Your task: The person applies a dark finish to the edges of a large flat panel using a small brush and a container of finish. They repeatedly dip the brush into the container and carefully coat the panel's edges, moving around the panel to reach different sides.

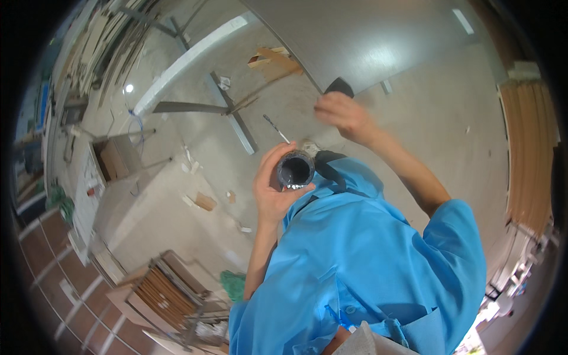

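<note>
My left hand [273, 192] is wrapped round a dark round can [296, 170], its open mouth facing up and its inside dark and shiny. A thin stick [276, 129], pale near the hand and dark toward its tip, sticks out past the fingers; whether they grip it or it stands beside the can, I cannot tell. My right hand [346, 115], a little blurred, is closed on a flat black piece [339, 87] with a rounded edge. That piece is at the near corner of a smooth grey panel [378, 47]; contact between them is unclear.
Metal legs [239, 130] and a pale curved bar [189, 53] stand on the left. Cardboard scraps [276, 63] lie on the floor near the panel. Stacked brown boards [529, 154] line the right side. A rack of boards [165, 296] and a green bundle [232, 285] are at lower left.
</note>
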`<act>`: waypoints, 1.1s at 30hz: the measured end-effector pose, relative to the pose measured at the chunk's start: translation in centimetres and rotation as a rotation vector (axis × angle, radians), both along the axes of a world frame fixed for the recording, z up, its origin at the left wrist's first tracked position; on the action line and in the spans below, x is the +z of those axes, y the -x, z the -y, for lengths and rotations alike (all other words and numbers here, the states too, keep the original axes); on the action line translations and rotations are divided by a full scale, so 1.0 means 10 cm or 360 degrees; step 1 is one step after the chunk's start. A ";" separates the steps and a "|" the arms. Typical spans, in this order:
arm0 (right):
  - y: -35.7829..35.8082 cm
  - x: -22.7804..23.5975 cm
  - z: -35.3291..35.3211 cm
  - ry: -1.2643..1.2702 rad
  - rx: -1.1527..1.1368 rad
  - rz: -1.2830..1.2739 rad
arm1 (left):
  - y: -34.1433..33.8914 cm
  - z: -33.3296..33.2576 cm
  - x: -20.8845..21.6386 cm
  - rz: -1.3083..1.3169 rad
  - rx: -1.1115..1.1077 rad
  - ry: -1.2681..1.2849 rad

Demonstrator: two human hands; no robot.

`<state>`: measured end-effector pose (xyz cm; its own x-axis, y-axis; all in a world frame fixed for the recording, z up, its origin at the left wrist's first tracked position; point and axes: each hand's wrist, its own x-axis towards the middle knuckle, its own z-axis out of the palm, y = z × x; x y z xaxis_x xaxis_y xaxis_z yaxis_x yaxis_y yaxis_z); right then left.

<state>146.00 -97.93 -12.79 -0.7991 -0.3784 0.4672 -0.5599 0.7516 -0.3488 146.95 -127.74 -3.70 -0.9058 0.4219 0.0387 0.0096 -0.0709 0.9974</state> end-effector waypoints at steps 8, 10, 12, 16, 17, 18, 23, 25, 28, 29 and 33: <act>-0.70 -0.61 0.43 0.0382 -0.0903 0.0597 | 0.38 0.52 -0.06 -0.0266 -0.0480 0.0166; -0.82 -0.45 0.70 0.1020 -0.1195 0.1187 | 0.40 0.61 -0.10 -0.0179 -0.0555 0.0201; -0.89 -0.19 1.02 0.1811 -0.1135 0.1352 | 0.44 0.63 -0.15 -0.0180 -0.0635 0.0201; -0.79 0.29 1.51 0.2294 -0.0831 0.1270 | 0.48 0.63 -0.24 -0.0176 -0.0952 0.0248; -0.79 0.37 1.59 0.2388 -0.0795 0.1204 | 0.47 0.61 -0.26 -0.0166 -0.1008 0.0235; -0.80 0.43 1.63 0.2475 -0.0702 0.1116 | 0.45 0.59 -0.27 -0.0159 -0.1061 0.0227; -0.90 0.44 1.59 0.2689 -0.0649 0.1255 | 0.41 0.52 -0.35 -0.0043 -0.1124 0.0206; -0.94 0.40 1.57 0.2867 -0.0610 0.1239 | 0.36 0.50 -0.39 0.0028 -0.1126 0.0211; -0.99 0.37 1.53 0.2658 -0.0647 0.1235 | 0.34 0.46 -0.42 0.0124 -0.1170 0.0190; -0.99 0.37 1.50 0.2570 -0.0681 0.1190 | 0.34 0.44 -0.43 0.0155 -0.1171 0.0199; -0.96 0.33 1.14 0.1953 -0.0955 0.0963 | 0.33 0.41 -0.43 0.0191 -0.1173 0.0262</act>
